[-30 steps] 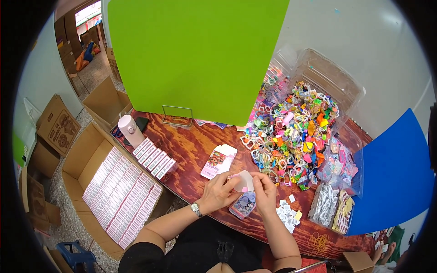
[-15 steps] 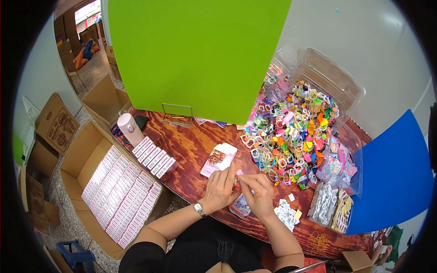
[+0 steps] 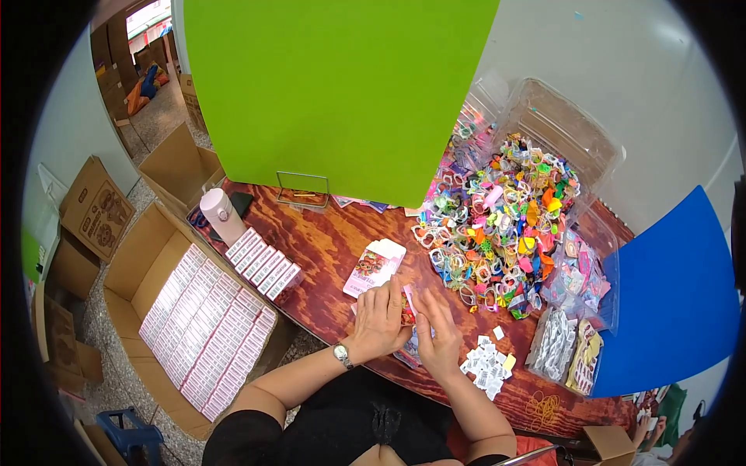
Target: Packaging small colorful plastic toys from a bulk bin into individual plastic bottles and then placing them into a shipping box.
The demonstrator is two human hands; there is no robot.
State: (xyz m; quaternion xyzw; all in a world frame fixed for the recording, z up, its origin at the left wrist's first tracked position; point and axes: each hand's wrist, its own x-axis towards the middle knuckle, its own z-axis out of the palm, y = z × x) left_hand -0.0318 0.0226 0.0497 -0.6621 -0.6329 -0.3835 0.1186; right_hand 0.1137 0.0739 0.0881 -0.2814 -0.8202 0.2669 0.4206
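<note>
My left hand (image 3: 379, 320), with a silver watch on its wrist, is closed around a small pink box (image 3: 409, 307), mostly hidden by the fingers. From the other side my right hand (image 3: 438, 334) presses its fingers against the box. A white and pink carton with its flap up (image 3: 373, 268) lies on the table just beyond my left hand. Partly covered by my hands, a printed packet (image 3: 408, 353) rests at the table's near edge. Small white printed slips (image 3: 488, 365) are scattered right of my right hand.
A heap of colourful small trinkets (image 3: 497, 233) fills the table's far right, near clear plastic tubs (image 3: 556, 116). Pink boxes (image 3: 263, 264) and a pink tumbler (image 3: 221, 217) stand left. A cardboard carton of packed boxes (image 3: 206, 334) is beside the table. Rubber bands (image 3: 544, 408) lie near right.
The fingers of my right hand have straightened along the small pink box, and my left hand's fingers have come closer together. The scattered slips have shifted slightly.
</note>
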